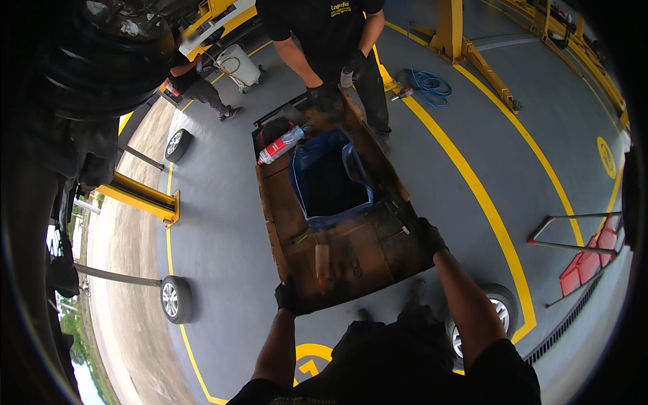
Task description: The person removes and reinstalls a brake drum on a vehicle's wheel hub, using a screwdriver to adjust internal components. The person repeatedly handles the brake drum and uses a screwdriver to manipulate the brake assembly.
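Observation:
In dark gloves, my left hand [286, 297] and my right hand [429, 241] are closed on the near left and near right edges of a trolley top lined with brown, stained cardboard [297, 273]. At its middle stands a blue plastic container [317, 219] with its upper side cut open and a dark inside. Beside it, on the far left, a red and white spray can [277, 148] lies tilted. A tan tube with a red tip [322, 260] lies close to me. Small metal tools [395, 233] rest near my right hand.
Across the trolley stands a co-worker [324, 40], one gloved hand at its far edge. Another person [199, 84] is beside a white tank [237, 66]. Loose wheels [175, 299], yellow lift posts [448, 27], a coiled blue hose [430, 86] and a red creeper-like frame [587, 260] surround us.

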Tool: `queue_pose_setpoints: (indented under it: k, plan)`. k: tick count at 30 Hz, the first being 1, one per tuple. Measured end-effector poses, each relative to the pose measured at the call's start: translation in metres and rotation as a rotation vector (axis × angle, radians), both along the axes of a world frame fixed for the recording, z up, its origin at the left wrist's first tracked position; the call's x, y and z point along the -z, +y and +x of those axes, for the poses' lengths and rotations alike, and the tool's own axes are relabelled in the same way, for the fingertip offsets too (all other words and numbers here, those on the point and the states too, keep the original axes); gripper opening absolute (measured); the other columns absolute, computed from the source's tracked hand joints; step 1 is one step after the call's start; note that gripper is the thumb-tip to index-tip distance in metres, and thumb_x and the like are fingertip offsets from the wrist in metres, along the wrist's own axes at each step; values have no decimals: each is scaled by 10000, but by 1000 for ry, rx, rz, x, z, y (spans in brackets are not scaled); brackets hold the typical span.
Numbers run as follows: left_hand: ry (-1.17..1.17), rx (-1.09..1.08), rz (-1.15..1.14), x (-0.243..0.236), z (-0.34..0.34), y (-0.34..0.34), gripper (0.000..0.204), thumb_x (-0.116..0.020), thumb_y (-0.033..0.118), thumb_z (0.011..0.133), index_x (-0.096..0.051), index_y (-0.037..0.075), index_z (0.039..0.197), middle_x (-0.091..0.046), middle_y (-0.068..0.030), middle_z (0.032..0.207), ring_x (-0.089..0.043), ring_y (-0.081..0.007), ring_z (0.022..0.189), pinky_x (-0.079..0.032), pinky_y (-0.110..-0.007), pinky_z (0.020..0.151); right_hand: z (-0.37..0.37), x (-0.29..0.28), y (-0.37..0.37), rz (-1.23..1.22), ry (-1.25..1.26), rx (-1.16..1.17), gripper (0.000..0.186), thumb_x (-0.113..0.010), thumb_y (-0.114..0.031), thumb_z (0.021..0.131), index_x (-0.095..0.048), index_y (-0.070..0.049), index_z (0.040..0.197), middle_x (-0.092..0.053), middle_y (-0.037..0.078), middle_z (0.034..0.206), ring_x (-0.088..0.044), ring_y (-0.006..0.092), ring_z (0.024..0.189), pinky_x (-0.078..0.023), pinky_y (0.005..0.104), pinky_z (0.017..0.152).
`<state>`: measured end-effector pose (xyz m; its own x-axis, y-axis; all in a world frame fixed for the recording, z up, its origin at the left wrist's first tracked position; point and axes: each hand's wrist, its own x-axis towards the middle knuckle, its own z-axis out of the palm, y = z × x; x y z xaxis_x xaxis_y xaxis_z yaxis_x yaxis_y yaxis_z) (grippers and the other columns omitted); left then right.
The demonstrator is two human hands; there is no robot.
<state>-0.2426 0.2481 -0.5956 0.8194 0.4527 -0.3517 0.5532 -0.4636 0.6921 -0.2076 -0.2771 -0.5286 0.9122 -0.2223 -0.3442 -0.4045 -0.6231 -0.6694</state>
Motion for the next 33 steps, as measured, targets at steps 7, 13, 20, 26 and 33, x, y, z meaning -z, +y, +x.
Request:
queue_pose_setpoints:
  k: [7, 13, 20, 26, 33]
  plan:
    - [44, 105, -152, -21, 2, 3, 668, -569, 564, 1078, -686, -58, 1291, -749, -110, 1004, -669, -211, 876, -543, -380, 769, 1, 20, 1, 40, -5, 93, 641, -368, -554, 1081, -626, -11, 1301, -673, 319, 1319, -597, 519, 1281, -483, 546, 1086]
    - [106, 103, -181, -49, 0, -6, 648, -573, 573, 1075, -691, -28, 1290, -721, -68, 948, -627, -170, 803, -513, -368, 711, -1, 30, 5, -42, -18, 56, 694, -319, -580, 1086, -640, -4, 1304, -664, 321, 1334, -584, 513, 1299, -476, 542, 1090]
    - [64, 48, -66, -42, -20, -22, 654, -547, 677, 1043, -723, 47, 1039, -534, 12, 649, -501, -119, 573, -369, -340, 515, 20, 52, -12, -50, -93, 32, 604, -359, -498, 1090, -659, -2, 1260, -669, 315, 1319, -583, 504, 1300, -484, 538, 1079]
    - [14, -21, -16, -14, -69, -37, 700, -556, 655, 1043, -737, -14, 1147, -680, -60, 795, -621, -154, 689, -482, -367, 606, 40, 114, -56, -37, -249, -223, 645, -371, -542, 1079, -662, 0, 1272, -683, 302, 1310, -606, 495, 1289, -503, 502, 1038]
    - [-7, -98, 47, -55, -123, -108, 799, -411, 691, 1055, -713, -34, 1202, -764, -269, 1093, -731, -433, 1060, -555, -480, 927, 86, 139, -85, 84, -225, -396, 598, -329, -471, 1134, -643, 10, 1301, -702, 238, 1254, -658, 397, 1185, -517, 459, 990]
